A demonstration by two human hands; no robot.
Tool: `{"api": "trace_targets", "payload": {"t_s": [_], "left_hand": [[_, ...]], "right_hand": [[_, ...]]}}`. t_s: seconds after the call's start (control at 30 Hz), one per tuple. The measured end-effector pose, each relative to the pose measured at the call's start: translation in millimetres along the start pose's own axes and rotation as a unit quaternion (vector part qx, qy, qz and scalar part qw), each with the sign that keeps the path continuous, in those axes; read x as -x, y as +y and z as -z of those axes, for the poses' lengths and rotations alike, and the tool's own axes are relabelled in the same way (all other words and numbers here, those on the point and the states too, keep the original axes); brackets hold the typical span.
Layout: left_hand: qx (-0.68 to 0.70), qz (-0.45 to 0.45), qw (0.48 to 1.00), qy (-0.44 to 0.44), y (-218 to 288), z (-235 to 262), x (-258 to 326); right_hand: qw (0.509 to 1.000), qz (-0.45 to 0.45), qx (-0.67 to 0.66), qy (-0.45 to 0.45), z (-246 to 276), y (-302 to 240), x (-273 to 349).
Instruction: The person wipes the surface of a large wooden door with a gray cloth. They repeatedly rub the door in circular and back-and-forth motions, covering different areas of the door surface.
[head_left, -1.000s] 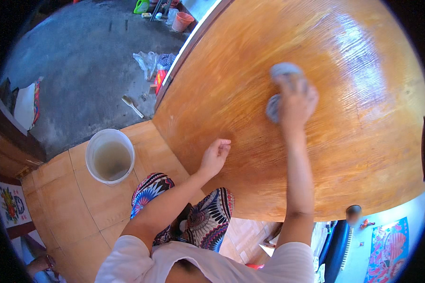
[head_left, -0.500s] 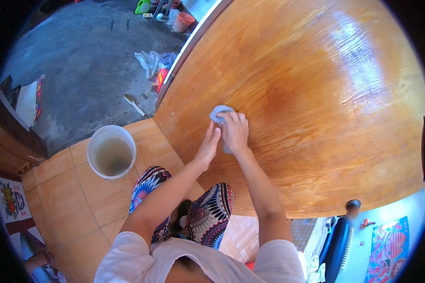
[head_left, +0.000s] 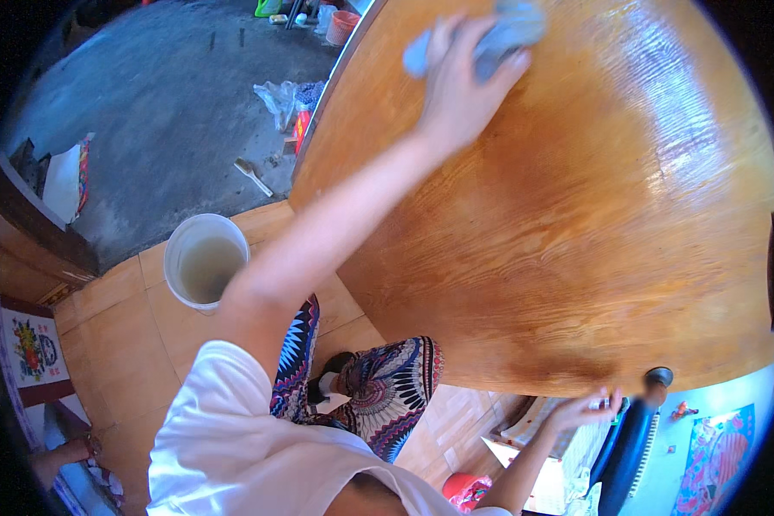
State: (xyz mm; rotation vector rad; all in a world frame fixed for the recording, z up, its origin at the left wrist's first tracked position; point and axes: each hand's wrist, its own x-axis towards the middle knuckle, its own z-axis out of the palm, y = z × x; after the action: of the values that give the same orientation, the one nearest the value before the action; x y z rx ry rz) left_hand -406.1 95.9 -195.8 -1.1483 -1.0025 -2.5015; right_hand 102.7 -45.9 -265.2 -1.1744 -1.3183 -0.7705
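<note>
A grey-blue cloth (head_left: pixel 512 39) lies against the upper part of a varnished wooden door (head_left: pixel 525 232). My left hand (head_left: pixel 464 95) presses the cloth there, arm stretched out, fingers bent over it and slightly blurred. Lower down at the right, my right hand (head_left: pixel 583 409) is off the cloth, fingers loosely apart with nothing in them. It hovers by the door's bottom edge in this view, near a dark round doorknob (head_left: pixel 658 377).
A white bucket (head_left: pixel 174 267) of cloudy water stands on the orange tiles (head_left: pixel 129 331) at left, close under my left arm. Beyond lie a brush (head_left: pixel 252 176) and plastic bags (head_left: pixel 277 103) on the grey floor. At lower right is a red basin (head_left: pixel 466 488). Someone's arm (head_left: pixel 60 460) shows at lower left.
Both hands were together at the cloth low on the door. My left hand has carried the cloth up the door; my right hand has let go and dropped toward the doorknob.
</note>
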Motion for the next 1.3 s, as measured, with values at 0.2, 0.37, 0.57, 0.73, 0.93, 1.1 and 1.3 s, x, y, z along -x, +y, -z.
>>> {"api": "trace_targets", "payload": {"t_s": [0.2, 0.37, 0.57, 0.73, 0.93, 1.1, 1.3], "left_hand": [[-0.094, -0.197, 0.975, -0.039, -46.7, -42.5, -50.1], [-0.208, -0.043, 0.975, -0.059, -124.1, 23.5, 95.6], [-0.259, 0.307, 0.914, -0.055, -167.6, 122.3, 275.3], [-0.199, 0.142, 0.969, -0.045, -115.0, 43.8, 181.3], [-0.088, -0.087, 0.989, -0.083, -15.6, -68.7, -9.0], [-0.126, -0.105, 0.986, -0.033, -51.8, -45.4, 24.2], [-0.26, 0.102, 0.96, 0.034, -158.2, 62.2, 190.5]], "right_hand": [[0.956, -0.268, -0.016, 0.117, 41.6, 119.1, 0.3], [0.871, -0.408, -0.271, 0.034, 8.4, 122.2, 9.5], [0.911, -0.367, -0.178, 0.07, -25.7, 94.4, -1.7], [0.913, -0.373, -0.144, 0.084, -39.5, 86.6, 1.6], [0.926, -0.345, -0.119, 0.099, -33.3, 76.0, 2.3], [0.907, -0.368, -0.166, 0.12, -33.2, 74.9, 3.7], [0.912, -0.367, -0.139, 0.118, -32.7, 86.1, 8.4]]}}
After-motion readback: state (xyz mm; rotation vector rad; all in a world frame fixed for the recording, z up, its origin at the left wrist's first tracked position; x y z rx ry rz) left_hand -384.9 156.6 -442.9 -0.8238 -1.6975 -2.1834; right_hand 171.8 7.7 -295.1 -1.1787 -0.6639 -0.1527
